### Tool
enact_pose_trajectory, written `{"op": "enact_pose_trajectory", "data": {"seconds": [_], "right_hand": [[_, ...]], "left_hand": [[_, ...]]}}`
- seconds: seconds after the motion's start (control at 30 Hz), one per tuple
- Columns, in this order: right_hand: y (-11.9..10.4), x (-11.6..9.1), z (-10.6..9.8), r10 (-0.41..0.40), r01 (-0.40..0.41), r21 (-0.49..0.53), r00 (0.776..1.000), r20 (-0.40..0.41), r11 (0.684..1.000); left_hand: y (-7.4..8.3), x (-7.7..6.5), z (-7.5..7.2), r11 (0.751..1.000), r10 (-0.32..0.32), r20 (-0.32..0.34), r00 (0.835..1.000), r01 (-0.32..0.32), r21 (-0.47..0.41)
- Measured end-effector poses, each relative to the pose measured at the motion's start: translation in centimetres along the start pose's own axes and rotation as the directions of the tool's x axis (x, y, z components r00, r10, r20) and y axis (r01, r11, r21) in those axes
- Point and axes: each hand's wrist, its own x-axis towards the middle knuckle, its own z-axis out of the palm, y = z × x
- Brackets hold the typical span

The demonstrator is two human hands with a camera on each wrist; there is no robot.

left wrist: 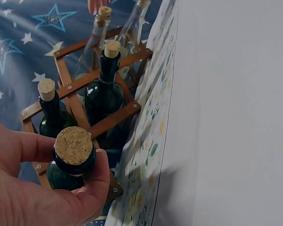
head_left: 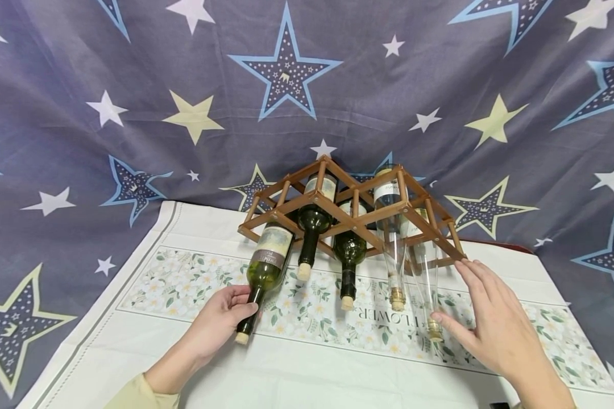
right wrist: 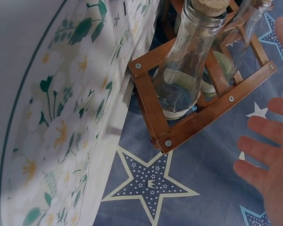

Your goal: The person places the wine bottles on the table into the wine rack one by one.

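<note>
A brown wooden wine rack [head_left: 358, 218] stands at the back of the table with several corked bottles lying in it, necks toward me. My left hand [head_left: 220, 318] pinches the neck of the leftmost green wine bottle [head_left: 268, 261] between thumb and fingers, just behind its cork [left wrist: 74, 146]. My right hand [head_left: 496, 318] is spread with fingers straight at the rack's right end, its thumb tip beside the neck of the rightmost clear glass bottle [head_left: 427, 284]. In the right wrist view that hand [right wrist: 269, 155] shows nothing in its fingers.
Two dark green bottles [head_left: 312, 227] and another clear bottle [head_left: 390, 250] sit between the outer ones. Under the rack lies a white tablecloth [head_left: 307, 363] with a floral band. A star-patterned curtain [head_left: 148, 113] hangs close behind the rack.
</note>
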Motion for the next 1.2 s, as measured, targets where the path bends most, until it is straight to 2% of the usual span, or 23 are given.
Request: {"op": "enact_pose_trajectory", "data": {"seconds": [0.23,0.47,0.67,1.2], "right_hand": [[0.0,0.0,0.1,-0.004,0.004,0.0,1.0,0.001,1.0],[0.0,0.0,0.1,0.006,-0.006,-0.003,1.0,0.02,1.0],[0.0,-0.1,0.1,0.008,-0.008,-0.006,1.0,0.018,1.0],[-0.1,-0.1,0.1,-0.003,0.003,0.003,1.0,0.013,1.0]], "left_hand": [[0.1,0.5,0.2,1.0,0.014,-0.005,1.0,-0.014,-0.018],[0.3,1.1,0.5,1.0,0.018,-0.025,1.0,-0.017,0.016],[0.4,1.5,0.6,0.999,0.038,-0.02,0.999,-0.038,0.008],[0.8,3.0,0.8,0.998,0.038,-0.021,0.999,-0.036,0.056]]}}
